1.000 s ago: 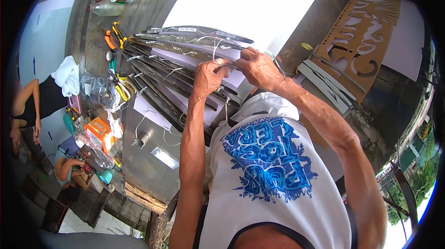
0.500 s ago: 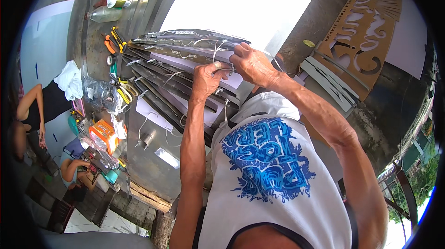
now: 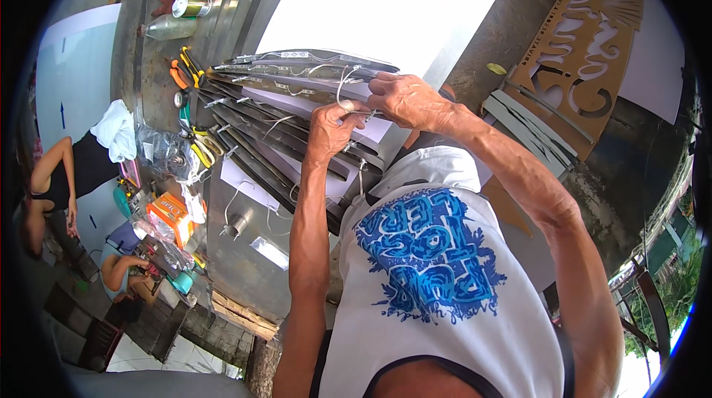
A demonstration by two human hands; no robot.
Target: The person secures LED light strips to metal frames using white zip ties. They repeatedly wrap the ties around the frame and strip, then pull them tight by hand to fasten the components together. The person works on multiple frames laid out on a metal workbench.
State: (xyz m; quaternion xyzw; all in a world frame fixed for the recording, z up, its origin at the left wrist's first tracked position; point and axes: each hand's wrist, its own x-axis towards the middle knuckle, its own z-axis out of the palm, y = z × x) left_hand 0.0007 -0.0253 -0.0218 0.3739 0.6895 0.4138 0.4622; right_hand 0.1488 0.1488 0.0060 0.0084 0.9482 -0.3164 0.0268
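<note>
Clock centred on the hands, 12 at top of view. White wire [image 3: 340, 92] seen as a loop standing just above the left hand [image 3: 331, 130], at about 11 o'clock; its lower end is lost at that hand's fingertips. Left thumb and forefinger judged pinched on it. Right hand [image 3: 410, 101] is set close beside, at 3 o'clock, fingers curled well in; its fingertips are hidden, so whether anything is gripped cannot be told.

Dark strips [image 3: 256, 129] are fanned from 7 round to 10 o'clock, some overlapping; small light modules [image 3: 294, 55] are carried on the uppermost.

Risks (judged): the loop could be snagged on a strip edge if the hands were drawn apart. A wire end could be pulled loose from its module by too hard a tug. Strips could be slid out of order if brushed by the left forearm, which lies across them at 6 to 7 o'clock. Pliers [image 3: 191, 66], at 9 to 10 o'clock, could be knocked by shifted strips.
</note>
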